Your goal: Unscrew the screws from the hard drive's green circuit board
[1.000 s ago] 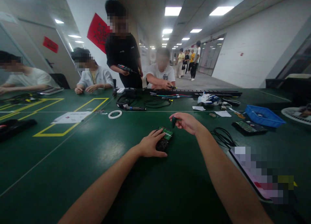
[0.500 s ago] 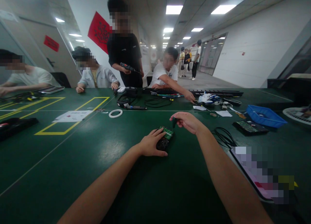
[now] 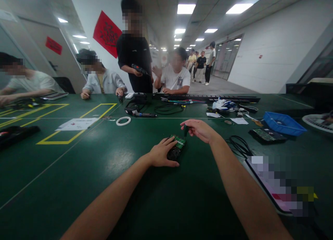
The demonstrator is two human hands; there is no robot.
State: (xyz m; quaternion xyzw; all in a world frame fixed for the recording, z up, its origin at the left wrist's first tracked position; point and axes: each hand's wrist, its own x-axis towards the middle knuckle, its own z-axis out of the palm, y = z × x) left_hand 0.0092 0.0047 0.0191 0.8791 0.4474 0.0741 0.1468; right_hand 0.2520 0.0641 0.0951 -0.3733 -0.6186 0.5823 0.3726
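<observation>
A small black device with a green circuit board (image 3: 180, 143) lies on the dark green table. My left hand (image 3: 162, 152) rests on its left side, fingers across the board and thumb along the near edge. Just above and right of the device, my right hand (image 3: 199, 130) pinches a small dark tool (image 3: 185, 130), held upright with its lower end close to the board's right edge. Whether the tool's tip touches the device is too small to tell.
To the right are a second circuit-board device (image 3: 267, 135), a blue tray (image 3: 284, 123), a black cable (image 3: 239, 145) and a tablet-like screen (image 3: 270, 184). A white ring (image 3: 123, 121), a black pen-like tool (image 3: 145, 114) and gloves (image 3: 223, 104) lie farther back. Several people are across the table.
The seated person across the table has drawn an arm back from the gloves and raised a hand. The standing person has shifted slightly right. My hands have barely moved.
</observation>
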